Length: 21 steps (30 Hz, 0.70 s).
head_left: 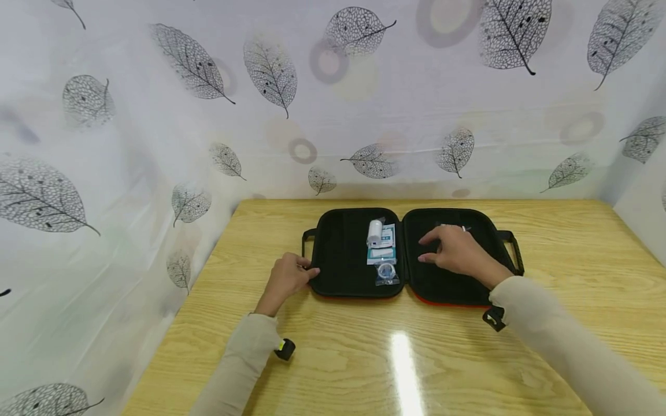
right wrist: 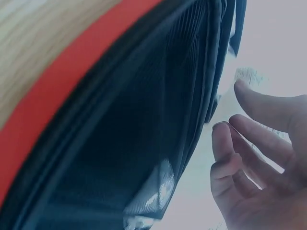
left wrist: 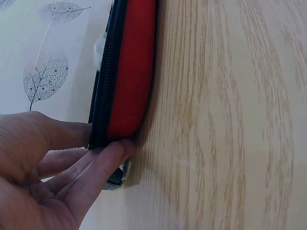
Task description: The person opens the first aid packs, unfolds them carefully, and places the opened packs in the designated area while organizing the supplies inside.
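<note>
A case with black lining and red outer fabric lies unfolded on the table, its left half and right half side by side. My left hand pinches the left half's near outer corner, thumb at the zipped rim and fingers against the red side. Over the right half hovers my right hand, thumb and fingers apart with nothing between them. Beside the hinge in the left half are a white cylindrical item, teal-and-white packets and a ring-shaped roll in clear wrap.
Black handles stick out on the left and right of the case. Clear plastic shows inside the right half. The wooden table meets a leaf-patterned sheet at the back and left.
</note>
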Tool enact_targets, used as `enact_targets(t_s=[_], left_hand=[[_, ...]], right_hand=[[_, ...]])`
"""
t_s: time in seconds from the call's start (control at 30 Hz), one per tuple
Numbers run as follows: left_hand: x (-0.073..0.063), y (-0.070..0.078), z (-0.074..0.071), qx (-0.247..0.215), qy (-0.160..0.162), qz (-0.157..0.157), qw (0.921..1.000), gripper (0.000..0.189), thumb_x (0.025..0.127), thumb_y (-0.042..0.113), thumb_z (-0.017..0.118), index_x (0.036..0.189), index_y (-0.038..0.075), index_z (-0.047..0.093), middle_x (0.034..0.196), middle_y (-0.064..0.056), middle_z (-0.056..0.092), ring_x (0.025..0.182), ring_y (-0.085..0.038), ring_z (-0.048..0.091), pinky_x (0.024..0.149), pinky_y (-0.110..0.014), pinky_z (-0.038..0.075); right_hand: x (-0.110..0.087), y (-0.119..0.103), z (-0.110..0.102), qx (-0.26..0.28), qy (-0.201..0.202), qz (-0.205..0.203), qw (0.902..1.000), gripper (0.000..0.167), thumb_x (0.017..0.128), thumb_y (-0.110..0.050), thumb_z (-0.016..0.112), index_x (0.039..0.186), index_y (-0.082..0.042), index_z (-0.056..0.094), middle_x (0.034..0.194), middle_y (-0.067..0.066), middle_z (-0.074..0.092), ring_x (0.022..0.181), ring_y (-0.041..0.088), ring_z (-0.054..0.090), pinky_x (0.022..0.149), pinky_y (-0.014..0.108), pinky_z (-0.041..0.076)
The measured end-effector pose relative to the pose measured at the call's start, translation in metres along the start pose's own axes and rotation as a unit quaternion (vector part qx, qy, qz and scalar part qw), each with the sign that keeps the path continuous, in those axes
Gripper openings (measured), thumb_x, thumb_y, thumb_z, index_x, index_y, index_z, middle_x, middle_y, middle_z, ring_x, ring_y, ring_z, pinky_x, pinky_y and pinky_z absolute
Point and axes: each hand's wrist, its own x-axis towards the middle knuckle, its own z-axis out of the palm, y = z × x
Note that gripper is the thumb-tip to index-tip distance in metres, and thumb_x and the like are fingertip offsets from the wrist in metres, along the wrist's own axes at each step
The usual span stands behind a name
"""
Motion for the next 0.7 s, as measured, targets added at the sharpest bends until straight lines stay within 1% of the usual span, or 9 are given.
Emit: enact_targets(t_s=[0.03, 0.1, 0.2, 0.3, 0.37, 0.43, 0.5, 0.6, 0.7], left_hand=[[0.000, 0.000, 0.000, 0.000, 0.000, 0.000, 1.0000, 0.034, 0.092, 0.021, 0.077, 0.118, -0.002, 0.074, 0.093, -0.011, 0.076, 0.065, -0.016, 0.071, 0.067, -0.036, 0.060], [0.000, 0.000, 0.000, 0.001, 0.001, 0.000, 1.0000, 0.034, 0.092, 0.021, 0.078, 0.117, -0.001, 0.074, 0.093, -0.011, 0.076, 0.066, -0.016, 0.071, 0.067, -0.036, 0.060], [0.000, 0.000, 0.000, 0.002, 0.002, 0.001, 1.0000, 0.033, 0.092, 0.021, 0.077, 0.117, -0.001, 0.075, 0.093, -0.011, 0.076, 0.066, -0.015, 0.071, 0.068, -0.036, 0.060], [0.000, 0.000, 0.000, 0.000, 0.002, 0.003, 1.0000, 0.033, 0.092, 0.021, 0.077, 0.117, -0.001, 0.075, 0.093, -0.011, 0.076, 0.066, -0.016, 0.071, 0.068, -0.036, 0.060], [0.000, 0.000, 0.000, -0.001, 0.002, 0.004, 1.0000, 0.033, 0.092, 0.021, 0.078, 0.117, -0.001, 0.075, 0.093, -0.011, 0.076, 0.066, -0.016, 0.071, 0.068, -0.036, 0.060], [0.000, -0.001, 0.000, -0.002, 0.002, 0.006, 1.0000, 0.033, 0.092, 0.020, 0.077, 0.116, -0.002, 0.075, 0.092, -0.011, 0.076, 0.066, -0.016, 0.071, 0.068, -0.036, 0.060], [0.000, -0.001, 0.001, -0.001, 0.001, 0.006, 1.0000, 0.033, 0.092, 0.021, 0.078, 0.116, -0.002, 0.075, 0.092, -0.011, 0.076, 0.065, -0.016, 0.071, 0.067, -0.035, 0.060], [0.001, -0.001, 0.001, -0.002, 0.001, 0.005, 1.0000, 0.033, 0.092, 0.020, 0.078, 0.116, -0.002, 0.074, 0.093, -0.012, 0.076, 0.065, -0.016, 0.071, 0.065, -0.035, 0.060], [0.001, -0.002, 0.001, -0.004, 0.000, 0.004, 1.0000, 0.034, 0.092, 0.020, 0.077, 0.117, -0.002, 0.074, 0.094, -0.012, 0.076, 0.065, -0.016, 0.071, 0.065, -0.034, 0.060]], right_hand=[[0.001, -0.002, 0.003, 0.001, -0.003, -0.006, 1.0000, 0.035, 0.086, -0.019, 0.082, 0.113, 0.003, 0.075, 0.106, 0.019, 0.071, 0.066, 0.013, 0.059, 0.071, 0.047, 0.054], [0.003, -0.006, 0.009, 0.003, -0.007, -0.018, 0.9998, 0.036, 0.086, -0.019, 0.083, 0.112, 0.002, 0.075, 0.108, 0.018, 0.072, 0.067, 0.012, 0.058, 0.068, 0.042, 0.054], [0.005, -0.014, 0.016, 0.013, -0.016, -0.030, 0.9993, 0.037, 0.085, -0.020, 0.084, 0.113, 0.002, 0.074, 0.111, 0.018, 0.071, 0.065, 0.012, 0.056, 0.068, 0.039, 0.053], [0.007, -0.023, 0.022, 0.015, -0.025, -0.035, 0.9990, 0.041, 0.085, -0.021, 0.084, 0.116, 0.002, 0.073, 0.113, 0.017, 0.071, 0.065, 0.009, 0.056, 0.070, 0.039, 0.054], [0.008, -0.028, 0.026, 0.020, -0.034, -0.034, 0.9986, 0.044, 0.085, -0.022, 0.084, 0.119, 0.003, 0.072, 0.115, 0.018, 0.071, 0.061, 0.013, 0.056, 0.068, 0.040, 0.053], [0.008, -0.034, 0.030, 0.015, -0.041, -0.035, 0.9984, 0.047, 0.086, -0.023, 0.084, 0.122, 0.003, 0.071, 0.118, 0.018, 0.070, 0.072, 0.019, 0.064, 0.074, 0.044, 0.056], [0.008, -0.039, 0.034, 0.013, -0.049, -0.032, 0.9982, 0.049, 0.085, -0.024, 0.084, 0.124, 0.002, 0.070, 0.121, 0.018, 0.068, 0.089, 0.028, 0.068, 0.082, 0.048, 0.057], [0.009, -0.045, 0.039, -0.001, -0.057, -0.033, 0.9978, 0.049, 0.086, -0.026, 0.083, 0.125, 0.001, 0.070, 0.125, 0.018, 0.067, 0.113, 0.036, 0.064, 0.093, 0.053, 0.054], [0.009, -0.050, 0.043, -0.010, -0.063, -0.031, 0.9975, 0.048, 0.086, -0.027, 0.084, 0.123, -0.001, 0.071, 0.126, 0.018, 0.066, 0.114, 0.037, 0.063, 0.094, 0.054, 0.053]])
